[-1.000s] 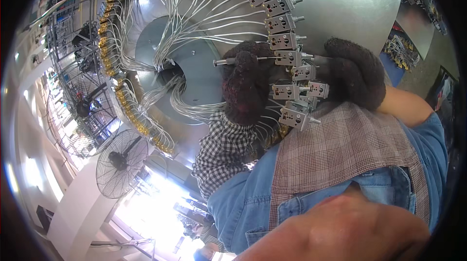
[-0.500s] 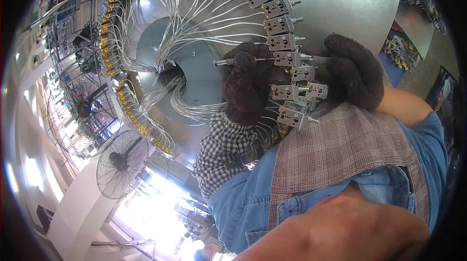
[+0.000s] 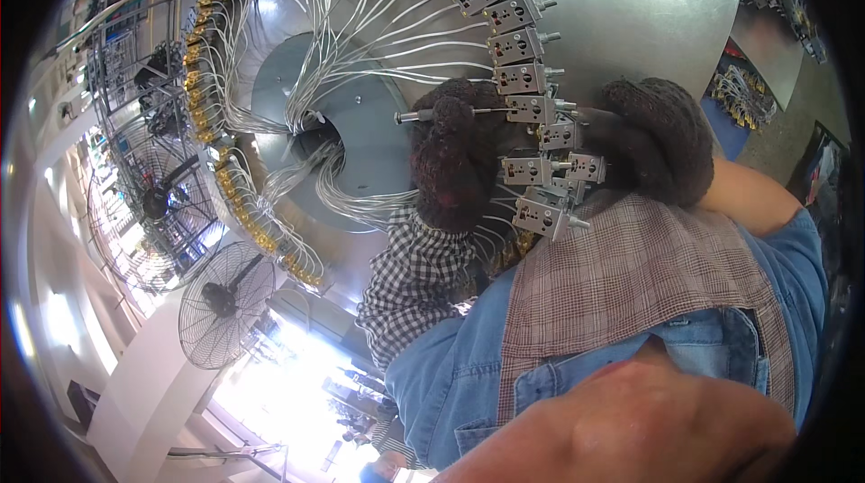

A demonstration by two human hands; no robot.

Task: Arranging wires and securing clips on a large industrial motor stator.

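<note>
Head view, gloved hands: left hand [image 3: 459, 154] gripping screwdriver [image 3: 450, 113], right hand [image 3: 662, 136] cupped.

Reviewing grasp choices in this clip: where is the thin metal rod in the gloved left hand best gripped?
On the bare shaft of the rod beside the left hand, from the plate's centre side. It lies level, its free tip exposed; its other end runs among the clamp blocks.

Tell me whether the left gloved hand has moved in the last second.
No. The left gloved hand stays in place beside the row of grey connector blocks, still gripping the thin metal rod.
</note>
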